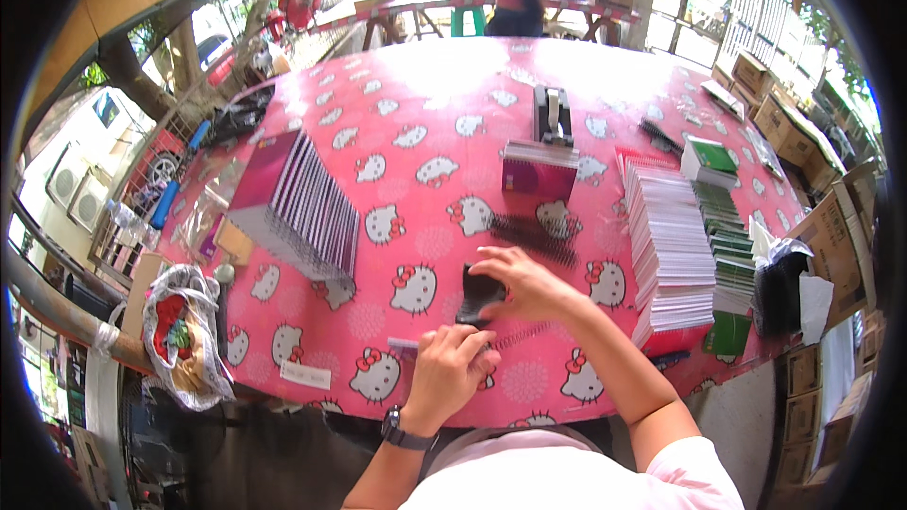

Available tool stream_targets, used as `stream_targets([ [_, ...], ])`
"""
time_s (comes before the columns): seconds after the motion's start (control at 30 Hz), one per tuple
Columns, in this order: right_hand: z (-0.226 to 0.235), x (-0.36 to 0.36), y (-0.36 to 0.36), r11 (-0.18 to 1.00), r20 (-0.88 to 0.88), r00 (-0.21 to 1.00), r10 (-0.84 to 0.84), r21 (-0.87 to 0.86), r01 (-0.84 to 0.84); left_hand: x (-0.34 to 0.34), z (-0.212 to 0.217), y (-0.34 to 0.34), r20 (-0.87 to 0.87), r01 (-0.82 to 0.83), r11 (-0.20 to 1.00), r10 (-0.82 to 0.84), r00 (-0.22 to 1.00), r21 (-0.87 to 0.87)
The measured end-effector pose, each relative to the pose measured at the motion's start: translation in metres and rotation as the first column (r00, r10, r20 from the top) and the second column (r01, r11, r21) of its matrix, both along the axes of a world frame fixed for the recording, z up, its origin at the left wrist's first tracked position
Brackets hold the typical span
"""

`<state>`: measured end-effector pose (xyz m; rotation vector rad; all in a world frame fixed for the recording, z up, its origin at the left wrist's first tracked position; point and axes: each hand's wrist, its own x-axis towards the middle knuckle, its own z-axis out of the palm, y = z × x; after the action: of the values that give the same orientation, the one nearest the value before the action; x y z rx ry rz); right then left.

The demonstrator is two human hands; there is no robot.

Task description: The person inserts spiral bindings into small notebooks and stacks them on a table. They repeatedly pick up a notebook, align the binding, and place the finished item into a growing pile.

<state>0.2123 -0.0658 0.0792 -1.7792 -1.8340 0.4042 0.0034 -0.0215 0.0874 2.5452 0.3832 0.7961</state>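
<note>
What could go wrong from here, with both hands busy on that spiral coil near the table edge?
1. The left hand and right hand work the spiral coil close to the table's near edge; a slip might drop it off.
2. The fanned stack of notebooks leans and could slide further.
3. The tall paper stack sits beside the right forearm; an elbow nudge may topple sheets.

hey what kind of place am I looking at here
Probably a small open-air workshop where notebooks get bound. On the pink table lie a fanned row of spiral notebooks, tall paper stacks and loose binding coils; cardboard boxes stand alongside, trees beyond.
</note>
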Motion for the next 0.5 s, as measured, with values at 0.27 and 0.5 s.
stream_targets([
  [0.27, -0.024, -0.012, 0.008, 0.994, 0.189, 0.981, -0.035, -0.094, 0.054, -0.014, -0.008, 0.005, -0.013, 0.026, 0.997, -0.025, 1.000, 0.077],
  [0.5, -0.009, -0.016, -0.054, 0.892, -0.812, 0.516, 0.274, 0.015, -0.451, -0.035, -0.034, 0.025, -0.010, -0.031, 0.998, 0.031, 0.999, 0.046],
])
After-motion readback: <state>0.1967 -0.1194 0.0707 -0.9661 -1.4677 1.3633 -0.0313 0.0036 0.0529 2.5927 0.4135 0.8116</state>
